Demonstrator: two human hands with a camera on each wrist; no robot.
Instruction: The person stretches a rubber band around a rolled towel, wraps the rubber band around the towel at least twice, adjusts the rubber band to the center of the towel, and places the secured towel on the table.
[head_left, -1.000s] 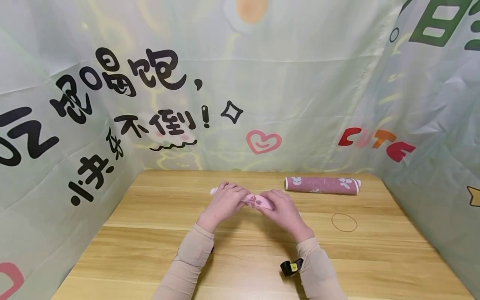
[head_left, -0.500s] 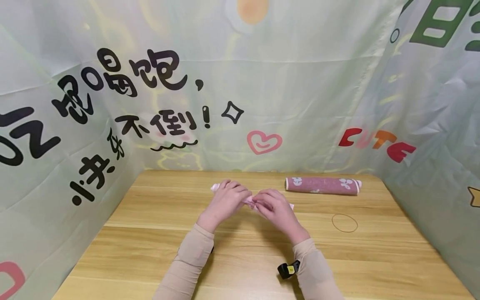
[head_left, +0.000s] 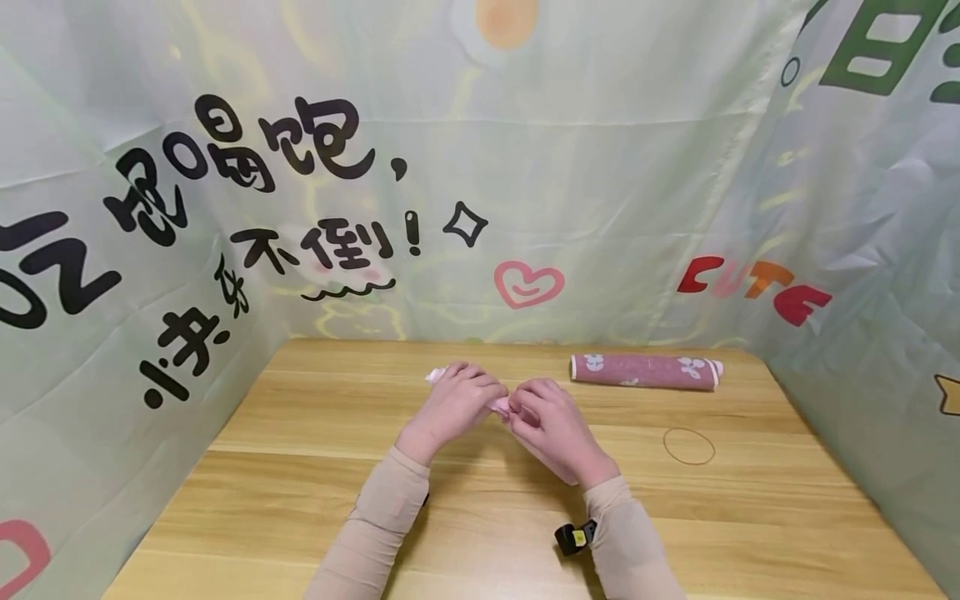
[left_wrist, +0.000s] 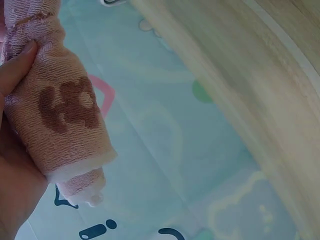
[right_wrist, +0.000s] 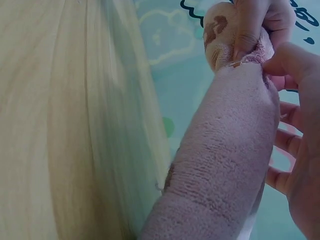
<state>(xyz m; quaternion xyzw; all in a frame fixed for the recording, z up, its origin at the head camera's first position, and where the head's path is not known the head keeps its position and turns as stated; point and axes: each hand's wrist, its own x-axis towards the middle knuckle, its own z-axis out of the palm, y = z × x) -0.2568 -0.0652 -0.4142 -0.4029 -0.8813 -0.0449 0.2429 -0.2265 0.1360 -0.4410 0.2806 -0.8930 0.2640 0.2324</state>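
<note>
A pink towel, rolled up tight, hangs between both hands above the table. A thin brownish rubber band circles its narrow waist, where the cloth bunches. My left hand grips the roll on one side of the waist; in the left wrist view the thumb presses beside the band, and the brown print and white hem show below. My right hand pinches at the waist with thumb and forefinger, while its other fingers spread along the roll. The towel's near half slants down under the right palm, partly hidden in the head view.
Another rolled towel, mauve with pale flowers, lies at the back right of the wooden table. A loose rubber band lies in front of it. Printed cloth walls stand around the back and sides.
My right hand has gone from gripping the towel's right half to pinching at its middle. That half has swung down towards me. The left hand keeps its grip nearly in place.
</note>
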